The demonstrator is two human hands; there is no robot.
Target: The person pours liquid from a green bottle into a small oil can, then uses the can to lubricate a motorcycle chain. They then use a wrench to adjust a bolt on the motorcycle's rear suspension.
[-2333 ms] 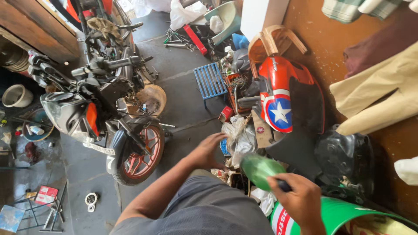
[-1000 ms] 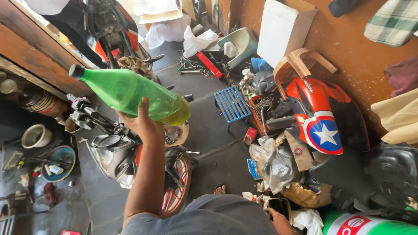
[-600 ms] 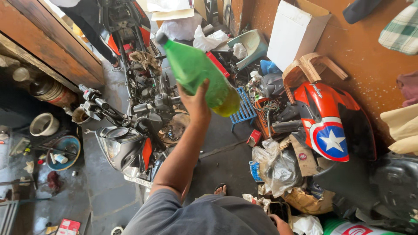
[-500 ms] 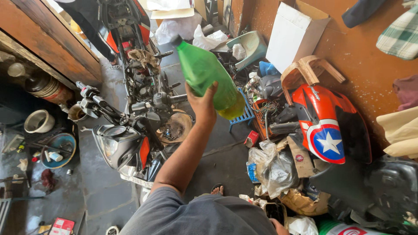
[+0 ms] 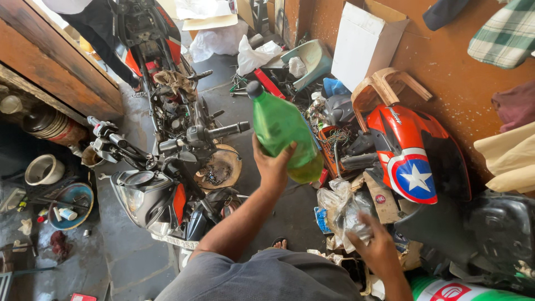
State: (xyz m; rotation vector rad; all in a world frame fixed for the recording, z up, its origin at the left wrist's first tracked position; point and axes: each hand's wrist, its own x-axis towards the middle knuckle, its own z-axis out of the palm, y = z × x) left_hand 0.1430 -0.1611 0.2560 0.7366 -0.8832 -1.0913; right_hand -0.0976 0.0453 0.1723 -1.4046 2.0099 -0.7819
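I'm still gripping the green bottle (image 5: 283,135) in my left hand (image 5: 274,165), swinging it right of the motorcycle (image 5: 167,184), while my right hand (image 5: 379,248) is hanging open, reaching toward the plastic bags (image 5: 341,209).

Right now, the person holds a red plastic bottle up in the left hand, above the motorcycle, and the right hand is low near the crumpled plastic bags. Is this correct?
Not quite: the bottle is green, not red, as the head view shows. The rest holds: the left hand holds it up above the motorcycle, and the right hand is low near the crumpled plastic bags.
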